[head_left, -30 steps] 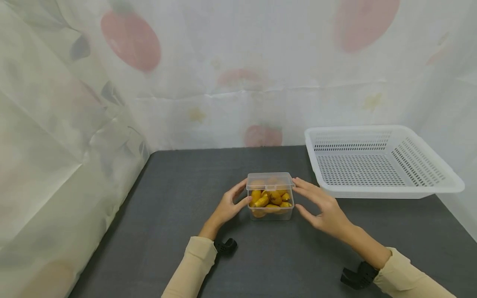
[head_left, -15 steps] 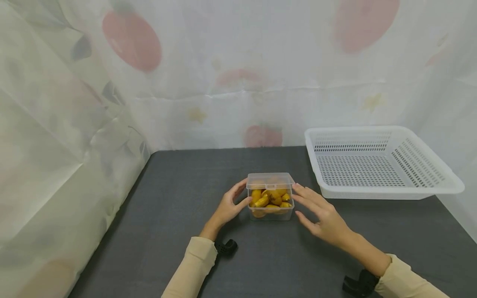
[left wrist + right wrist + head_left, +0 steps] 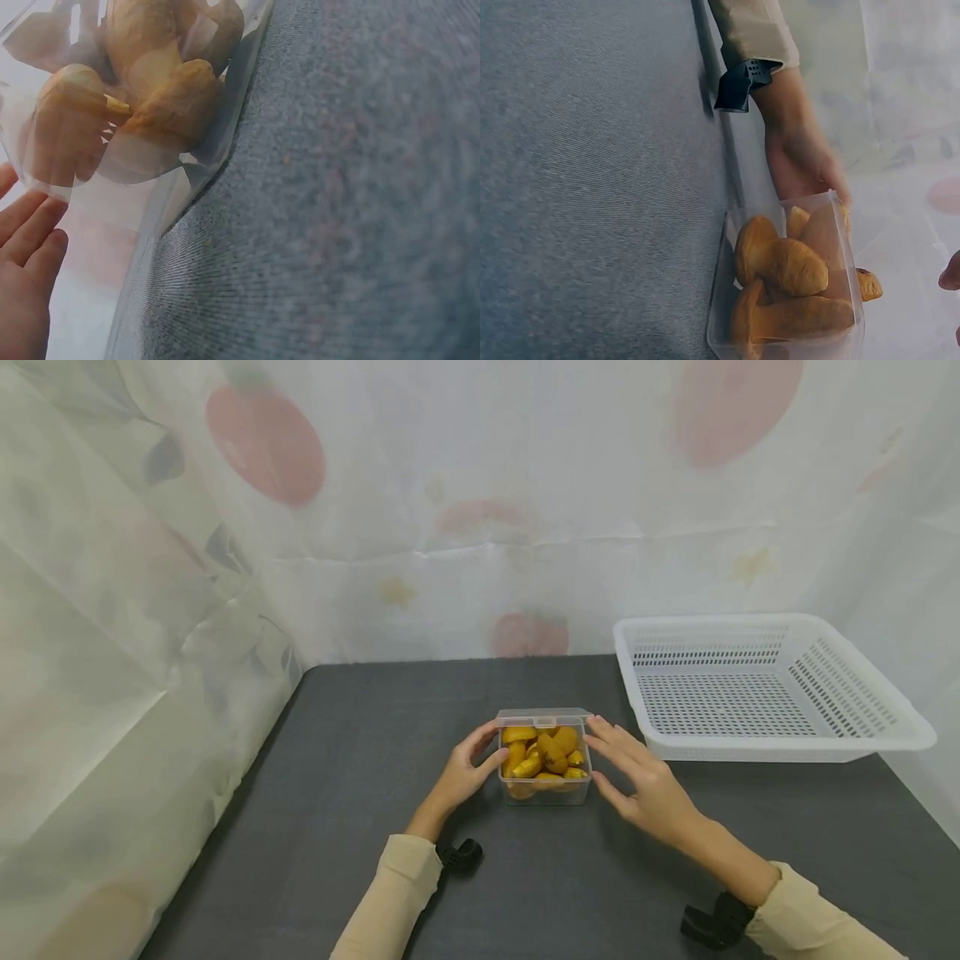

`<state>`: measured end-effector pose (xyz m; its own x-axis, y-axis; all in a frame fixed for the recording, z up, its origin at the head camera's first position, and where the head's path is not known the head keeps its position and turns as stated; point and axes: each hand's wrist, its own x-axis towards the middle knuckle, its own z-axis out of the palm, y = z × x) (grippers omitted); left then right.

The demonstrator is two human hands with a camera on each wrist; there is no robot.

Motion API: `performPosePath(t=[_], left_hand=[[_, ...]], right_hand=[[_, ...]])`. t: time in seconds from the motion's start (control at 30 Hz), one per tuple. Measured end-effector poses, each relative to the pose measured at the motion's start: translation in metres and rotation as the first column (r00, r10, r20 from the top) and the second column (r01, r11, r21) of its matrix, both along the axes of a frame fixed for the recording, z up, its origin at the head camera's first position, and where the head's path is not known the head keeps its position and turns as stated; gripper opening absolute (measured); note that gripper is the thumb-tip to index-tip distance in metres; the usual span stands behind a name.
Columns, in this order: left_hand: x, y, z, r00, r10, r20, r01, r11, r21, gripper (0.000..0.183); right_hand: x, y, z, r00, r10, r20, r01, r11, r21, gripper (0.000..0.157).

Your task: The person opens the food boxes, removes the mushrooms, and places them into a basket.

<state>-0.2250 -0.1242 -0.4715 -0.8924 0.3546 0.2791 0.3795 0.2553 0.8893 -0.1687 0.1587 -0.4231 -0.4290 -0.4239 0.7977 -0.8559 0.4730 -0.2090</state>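
A clear plastic box [image 3: 546,795] sits on the dark table, filled with yellow-brown mushrooms [image 3: 550,753]. Its hinged lid [image 3: 521,719] is tilted up at the back. My left hand [image 3: 457,777] holds the box's left side, thumb near the front rim and fingers toward the back corner. My right hand [image 3: 648,789] has its fingers spread at the right edge of the lid, thumb low beside the box wall. In the left wrist view, fingers [image 3: 41,247] lie at the clear wall. The right wrist view shows mushrooms [image 3: 787,270] and, at the frame's edge, a fingertip [image 3: 951,271].
A white perforated basket [image 3: 750,747] stands at the back right of the table [image 3: 360,727]. Printed curtains [image 3: 450,577] hang behind and to the left. Black wrist cameras [image 3: 459,857] hang below both sleeves.
The lid has swung further up and back, so more mushrooms show. My right hand has shifted slightly up and left with it. My left hand has stayed nearly still.
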Motion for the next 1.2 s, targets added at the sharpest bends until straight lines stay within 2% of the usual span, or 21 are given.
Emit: performPosePath(t=[0.2, 0.4, 0.5, 0.57, 0.67, 0.97, 1.2], left_hand=[[-0.002, -0.002, -0.002, 0.999, -0.038, -0.033, 0.038, 0.999, 0.013, 0.050], [-0.004, -0.004, -0.002, 0.996, -0.091, -0.022, 0.092, 0.995, 0.026, 0.053], [-0.005, -0.004, -0.002, 0.995, -0.102, -0.010, 0.102, 0.994, 0.032, 0.054], [-0.005, -0.004, -0.003, 0.995, -0.102, -0.006, 0.102, 0.994, 0.033, 0.054], [-0.006, -0.004, -0.003, 0.995, -0.100, 0.001, 0.100, 0.994, 0.034, 0.054], [-0.008, -0.005, -0.002, 0.992, -0.125, 0.002, 0.125, 0.991, 0.038, 0.055], [-0.008, -0.005, 0.002, 0.991, -0.133, 0.032, 0.132, 0.991, 0.029, 0.055]], right_hand=[[-0.006, -0.001, 0.003, 0.999, -0.043, 0.007, 0.043, 0.999, 0.012, 0.048], [-0.014, -0.004, 0.009, 0.998, -0.058, -0.003, 0.058, 0.998, -0.009, 0.049], [-0.017, -0.006, 0.012, 0.997, -0.071, -0.007, 0.070, 0.997, -0.022, 0.044], [-0.019, -0.007, 0.014, 0.997, -0.079, -0.009, 0.079, 0.997, -0.026, 0.050], [-0.022, -0.009, 0.015, 0.994, -0.105, -0.004, 0.105, 0.994, -0.020, 0.069], [-0.034, -0.013, 0.022, 0.987, -0.157, 0.029, 0.157, 0.987, -0.008, 0.064], [-0.045, -0.014, 0.028, 0.982, -0.177, 0.062, 0.178, 0.984, -0.003, 0.059]])
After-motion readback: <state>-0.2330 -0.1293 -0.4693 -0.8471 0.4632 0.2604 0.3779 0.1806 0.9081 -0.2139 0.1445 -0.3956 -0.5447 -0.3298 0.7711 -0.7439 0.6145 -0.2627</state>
